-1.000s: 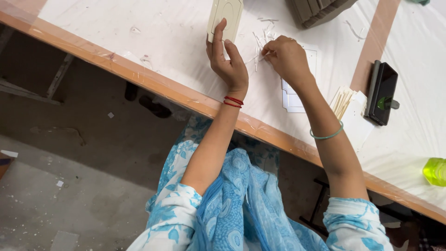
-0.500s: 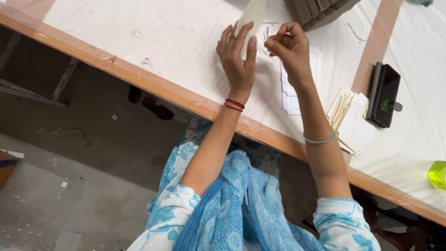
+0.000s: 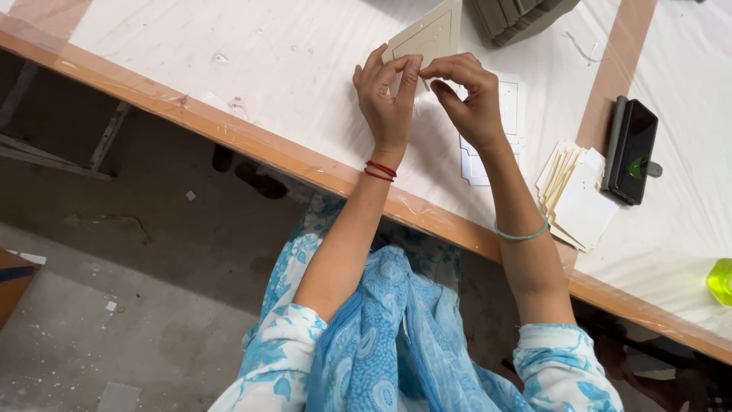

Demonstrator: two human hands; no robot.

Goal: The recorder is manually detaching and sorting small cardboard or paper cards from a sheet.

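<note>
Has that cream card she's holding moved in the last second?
Yes. The cream card has been tilted and turned against the table's orange edge, pinched by the left hand and right hand.

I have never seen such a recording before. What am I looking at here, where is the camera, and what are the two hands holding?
There is no machine here. A person works with two bare hands, and the one camera sits on the person's head, looking down over the blue patterned clothing to the table.

The left hand, with red bangles on its wrist, and the right hand, with a green bangle, both pinch the lower edge of a cream card piece. It looks like a flat cut-out held just above the white table.

On the table lie white cut sheets under the right hand, a fanned stack of cards, a black phone-like device, and a yellow-green object at the edge of the picture.
</note>
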